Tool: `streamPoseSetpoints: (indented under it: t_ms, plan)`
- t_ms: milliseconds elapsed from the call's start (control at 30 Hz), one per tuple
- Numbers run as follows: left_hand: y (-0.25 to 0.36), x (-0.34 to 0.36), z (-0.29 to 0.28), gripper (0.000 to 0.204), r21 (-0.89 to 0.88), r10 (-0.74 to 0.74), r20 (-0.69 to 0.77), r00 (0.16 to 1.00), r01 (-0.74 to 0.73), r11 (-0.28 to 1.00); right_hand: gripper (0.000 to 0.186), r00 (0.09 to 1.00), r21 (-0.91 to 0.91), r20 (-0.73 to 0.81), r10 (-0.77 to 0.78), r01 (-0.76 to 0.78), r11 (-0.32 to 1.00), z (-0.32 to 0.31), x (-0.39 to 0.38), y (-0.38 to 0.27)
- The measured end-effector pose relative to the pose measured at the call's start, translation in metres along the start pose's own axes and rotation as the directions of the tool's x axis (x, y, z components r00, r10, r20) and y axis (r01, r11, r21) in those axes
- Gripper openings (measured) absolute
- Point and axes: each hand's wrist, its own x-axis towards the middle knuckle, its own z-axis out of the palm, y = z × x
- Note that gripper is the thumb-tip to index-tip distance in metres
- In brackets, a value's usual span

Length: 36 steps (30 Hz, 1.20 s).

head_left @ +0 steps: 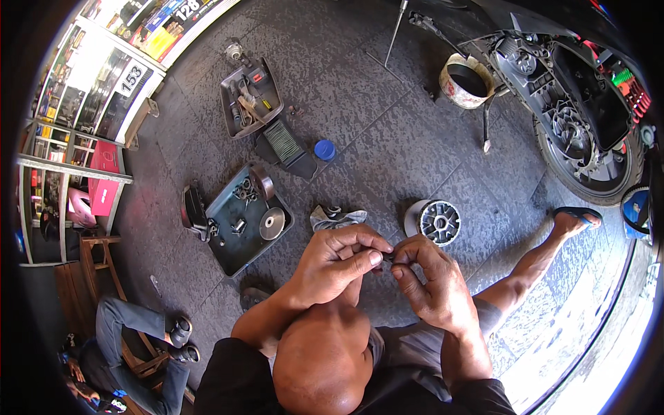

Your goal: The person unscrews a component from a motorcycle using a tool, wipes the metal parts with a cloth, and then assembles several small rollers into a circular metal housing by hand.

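My left hand (pixel 339 266) is closed, its thumb and fingertips pinching a small dark part (pixel 388 258) in front of my bent knee. From the other side, my right hand (pixel 437 287) meets it with curled fingers, also gripping the part. Fingertips cover most of it, so its exact kind is unclear. Just beyond my right hand, a round metal variator-like piece (pixel 440 223) rests on the floor, its ribbed hollow side facing up. A crumpled grey cloth (pixel 337 218) lies just past my left hand.
Left of my hands stands a dark tray (pixel 223 254) holding metal parts. Farther off are a tool tray (pixel 228 114), an air filter (pixel 283 143) and a blue cap (pixel 324 149). A bucket (pixel 467 97) stands by an opened scooter (pixel 570 128). Another person (pixel 138 346) sits at lower left.
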Motion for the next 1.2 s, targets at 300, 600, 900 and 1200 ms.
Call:
streamPoseSetpoints:
  t_ms: [300, 600, 900, 1200]
  plan:
    - [-0.0007, 0.0005, -0.0018, 0.014, -0.097, -0.057, 0.054, 0.997, 0.062, 0.993, 0.015, 1.000, -0.048, -0.019, 0.024, -0.024, 0.999, -0.0060, -0.0005, -0.0029]
    - [-0.0054, 0.0026, -0.0044, 0.016, -0.217, -0.063, 0.100, 0.993, 0.083, 0.973, 0.013, 1.000, -0.007, -0.002, 0.009, -0.009, 1.000, -0.0097, 0.0017, -0.0034]
    - [-0.0034, 0.0017, -0.0030, 0.018, -0.247, -0.069, 0.079, 0.994, 0.087, 0.965, 0.014, 0.969, 0.152, 0.001, 0.248, -0.246, 0.957, -0.0083, 0.0005, -0.0016]
    - [0.0033, 0.0019, -0.0002, 0.022, -0.199, -0.113, 0.058, 0.992, 0.123, 0.972, 0.014, 0.968, 0.165, 0.004, 0.251, -0.248, 0.955, -0.0087, 0.0011, 0.0017]
